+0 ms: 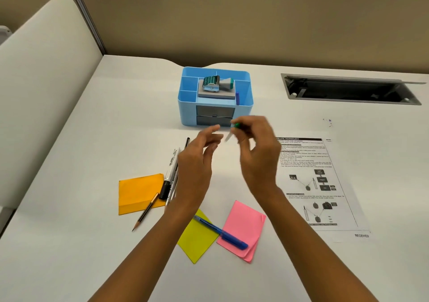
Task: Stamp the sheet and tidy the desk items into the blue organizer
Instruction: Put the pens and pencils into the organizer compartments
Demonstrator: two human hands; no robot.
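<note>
A white desk (92,139) is standing against a beige partition, with a cable hatch (348,90) lying open at its far right. A person's right hand (257,153) is pinching a small green-capped pen (233,131), blurred, just in front of the blue organizer (214,97), while the left hand (197,160) is hovering beside it with fingers loosely apart, holding nothing. The left forearm is covering part of a white marker (170,172) and other pens beside an orange sticky pad (139,191), where a pencil (146,212) is lying across one corner. A blue pen (220,231) is bridging a yellow note (197,239) and a pink pad (243,227). The printed sheet (318,181), marked RECEIVED, is lying at right. Inside the organizer, a stamp (217,83) is resting on a grey ink pad (216,92); a blue cap (237,97) is poking from the right compartment.
</note>
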